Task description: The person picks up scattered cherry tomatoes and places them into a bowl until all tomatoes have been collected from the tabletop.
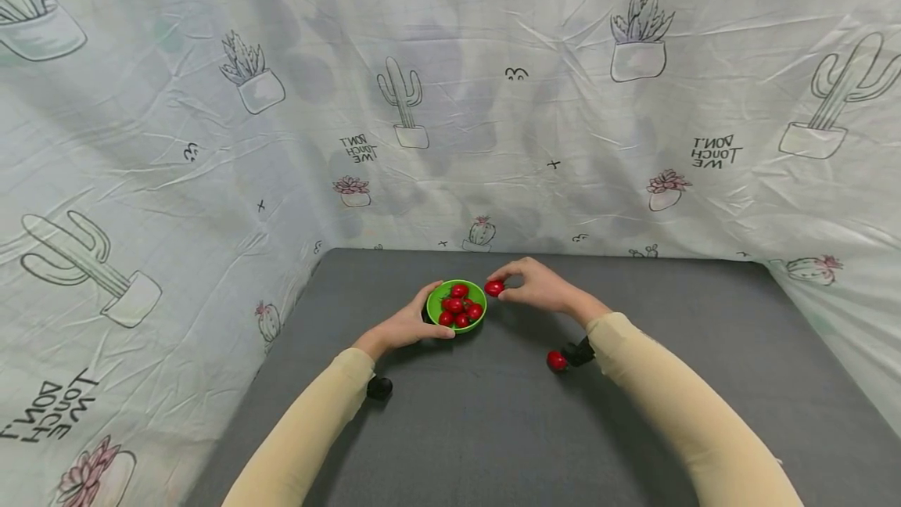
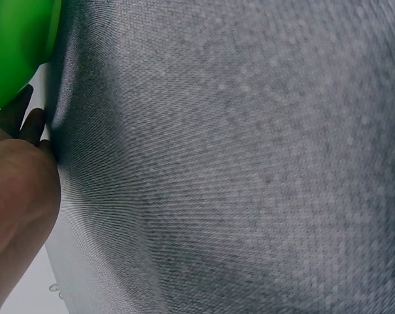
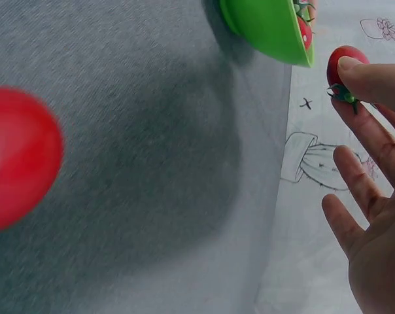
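Observation:
A small green bowl (image 1: 436, 310) holding several red cherry tomatoes (image 1: 459, 305) stands on the grey table (image 1: 493, 429). My left hand (image 1: 408, 325) grips the bowl's left side; in the left wrist view the bowl (image 2: 14, 46) shows above my fingers (image 2: 24, 121). My right hand (image 1: 535, 284) pinches one red tomato (image 1: 494, 288) just right of the bowl's rim. The right wrist view shows that tomato (image 3: 341, 65) between thumb and forefinger, beside the bowl (image 3: 269, 29). Another tomato (image 1: 556, 360) lies on the table under my right forearm, blurred and large (image 3: 17, 160) in the right wrist view.
A cactus-print sheet (image 1: 211, 139) hangs as walls at the back, left and right of the table. Black wrist-camera mounts (image 1: 378, 387) sit under both forearms.

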Motion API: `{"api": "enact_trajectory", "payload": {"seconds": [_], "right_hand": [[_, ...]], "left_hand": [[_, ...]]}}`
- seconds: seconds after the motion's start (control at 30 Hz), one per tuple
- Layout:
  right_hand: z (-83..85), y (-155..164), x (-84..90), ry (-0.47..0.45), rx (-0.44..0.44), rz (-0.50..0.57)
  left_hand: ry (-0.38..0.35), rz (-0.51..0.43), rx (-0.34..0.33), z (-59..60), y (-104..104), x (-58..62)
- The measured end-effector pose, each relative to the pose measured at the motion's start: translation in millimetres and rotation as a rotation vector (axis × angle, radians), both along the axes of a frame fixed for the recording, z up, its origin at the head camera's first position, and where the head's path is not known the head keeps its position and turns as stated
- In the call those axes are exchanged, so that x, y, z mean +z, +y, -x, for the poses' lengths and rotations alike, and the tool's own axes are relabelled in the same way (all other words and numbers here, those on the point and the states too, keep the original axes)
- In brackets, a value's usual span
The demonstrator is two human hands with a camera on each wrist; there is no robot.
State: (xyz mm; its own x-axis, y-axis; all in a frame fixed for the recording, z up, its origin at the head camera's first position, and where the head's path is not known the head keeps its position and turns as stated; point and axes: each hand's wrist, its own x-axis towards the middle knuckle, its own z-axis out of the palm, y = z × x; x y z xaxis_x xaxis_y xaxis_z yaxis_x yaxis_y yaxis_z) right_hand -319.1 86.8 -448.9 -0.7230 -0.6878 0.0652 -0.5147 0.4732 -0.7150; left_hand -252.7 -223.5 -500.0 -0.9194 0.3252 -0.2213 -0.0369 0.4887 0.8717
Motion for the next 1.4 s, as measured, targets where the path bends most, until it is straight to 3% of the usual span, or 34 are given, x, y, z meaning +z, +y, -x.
{"api": "enact_trajectory", "payload": {"seconds": [0.8, 1.13, 1.4], "right_hand": [[7.9, -42, -7.1, 0.026, -0.022, 0.009], [6.8, -39, -5.6, -0.007, -0.014, 0.023], [5.4, -25, 2.0, -0.025, -0.089, -0.004]], "left_hand": [[-0.022, -0.001, -0.004, -0.3, 2, 3.6], [-0.019, 0.007, -0.004, -0.7, 2, 3.3], [-0.016, 0.009, -0.003, -1.1, 3, 3.6]]}}
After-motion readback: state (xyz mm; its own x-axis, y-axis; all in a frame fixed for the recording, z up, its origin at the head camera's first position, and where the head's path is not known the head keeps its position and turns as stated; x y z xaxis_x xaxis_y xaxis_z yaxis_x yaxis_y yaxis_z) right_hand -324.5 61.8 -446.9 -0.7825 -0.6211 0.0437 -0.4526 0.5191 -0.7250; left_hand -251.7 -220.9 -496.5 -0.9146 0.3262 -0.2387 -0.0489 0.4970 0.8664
